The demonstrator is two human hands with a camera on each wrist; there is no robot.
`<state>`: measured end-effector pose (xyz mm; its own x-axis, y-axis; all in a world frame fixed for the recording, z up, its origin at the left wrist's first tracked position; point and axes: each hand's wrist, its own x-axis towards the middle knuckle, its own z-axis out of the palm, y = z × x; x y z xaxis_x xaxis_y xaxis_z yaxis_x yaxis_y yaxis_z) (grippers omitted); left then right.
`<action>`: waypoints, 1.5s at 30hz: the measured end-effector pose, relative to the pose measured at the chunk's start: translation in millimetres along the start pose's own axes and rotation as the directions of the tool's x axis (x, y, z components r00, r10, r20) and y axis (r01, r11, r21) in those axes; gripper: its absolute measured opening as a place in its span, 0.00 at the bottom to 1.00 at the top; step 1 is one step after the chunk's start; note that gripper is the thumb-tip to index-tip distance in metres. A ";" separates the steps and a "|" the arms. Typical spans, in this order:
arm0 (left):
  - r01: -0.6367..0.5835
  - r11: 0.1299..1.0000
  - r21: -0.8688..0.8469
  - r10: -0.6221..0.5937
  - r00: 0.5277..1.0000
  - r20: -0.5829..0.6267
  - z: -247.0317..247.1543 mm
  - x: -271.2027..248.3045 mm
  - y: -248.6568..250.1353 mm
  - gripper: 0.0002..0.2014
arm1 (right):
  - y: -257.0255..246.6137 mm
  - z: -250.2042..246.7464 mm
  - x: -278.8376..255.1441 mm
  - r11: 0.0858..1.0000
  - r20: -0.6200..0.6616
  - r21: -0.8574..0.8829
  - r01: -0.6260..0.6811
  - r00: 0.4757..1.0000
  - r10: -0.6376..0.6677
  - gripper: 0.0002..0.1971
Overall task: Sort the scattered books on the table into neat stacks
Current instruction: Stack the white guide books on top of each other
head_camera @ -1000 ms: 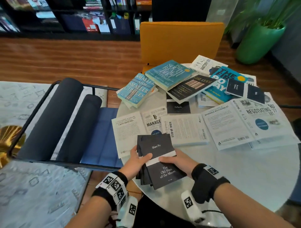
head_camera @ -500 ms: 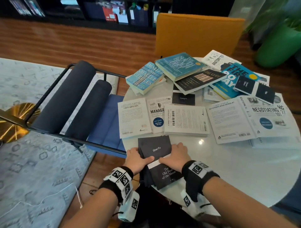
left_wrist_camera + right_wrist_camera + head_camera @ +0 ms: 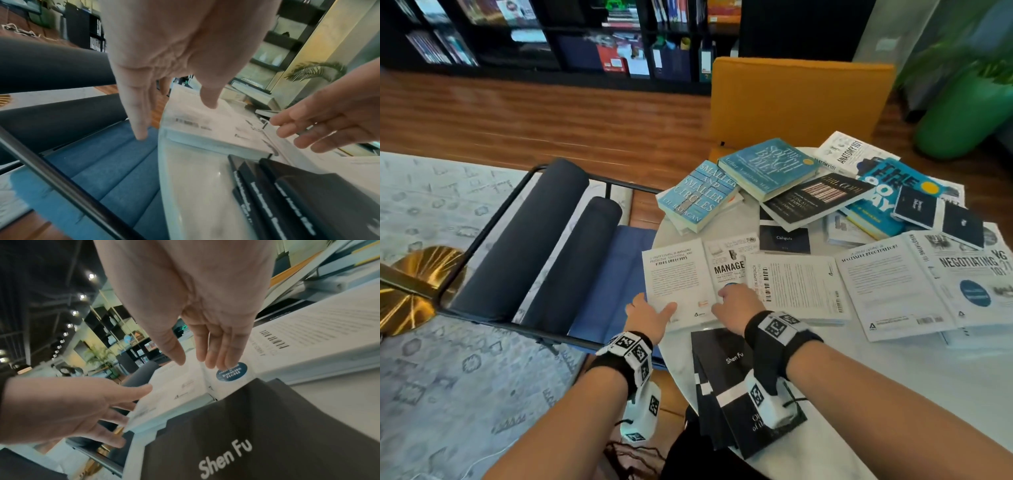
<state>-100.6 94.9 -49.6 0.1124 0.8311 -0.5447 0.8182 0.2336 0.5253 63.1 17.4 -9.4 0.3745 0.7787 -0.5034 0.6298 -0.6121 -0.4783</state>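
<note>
My left hand [image 3: 649, 317] and right hand [image 3: 736, 305] both reach with fingers straight and loose, clamped on nothing. They come over the white open-spread paperback marked MANAGE [image 3: 688, 284], which lies face down near the left edge of the round white marble table [image 3: 893, 394]. My left thumb lies on its near left corner while the other fingers hang past the table edge. My right fingertips [image 3: 216, 360] hover just by the blue round sticker [image 3: 232, 371]; I cannot tell if they touch.

I judge the job barely begun. One stack exists: the slim black paperbacks with Shen Fu on top [image 3: 726, 373], fanned rather than squared, at the near edge under my right wrist. Left to sort are the white barcode-backed book [image 3: 798, 287] overlapping the right side of the MANAGE book, the white NEGOTIATING book [image 3: 928, 284] spread open, the small black Caligula booklet [image 3: 784, 240], and the far heap: two teal paperbacks [image 3: 698, 195], a black barcode-covered book [image 3: 815, 198], a bright blue book [image 3: 876, 202], two small black booklets [image 3: 938, 214] and a white ANATOMY book [image 3: 849, 154].

The overlapping white book will likely drag when I lift. A navy cushioned lounge chair [image 3: 534, 246] sits just beside the table, an orange chair [image 3: 798, 99] beyond it.
</note>
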 end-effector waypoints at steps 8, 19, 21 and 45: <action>-0.059 0.992 0.114 0.038 0.984 0.174 -12.2 29.5 -21.5 0.24 | -11.0 16.4 20.0 0.989 0.133 -0.101 -0.106 0.984 0.119 0.19; -0.020 0.924 -0.382 0.091 0.982 0.168 -35.4 27.8 -6.5 0.17 | -24.0 41.5 36.1 0.985 0.115 0.157 -0.069 0.992 0.051 0.30; -0.060 0.924 -0.379 0.122 0.983 0.141 -37.6 26.8 -2.7 0.18 | -20.6 42.3 38.7 0.960 0.094 0.268 -0.082 0.994 0.058 0.31; -0.209 0.892 -0.402 0.291 0.944 0.157 -21.6 -3.7 65.4 0.15 | -22.4 -55.8 -3.3 0.568 -0.182 0.811 0.141 0.983 0.015 0.29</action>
<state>-59.7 118.1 0.9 0.4327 0.7733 -0.4634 0.4794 0.2379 0.8447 85.8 36.3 43.2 0.5014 0.7815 -0.3713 -0.1413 -0.3494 -0.9263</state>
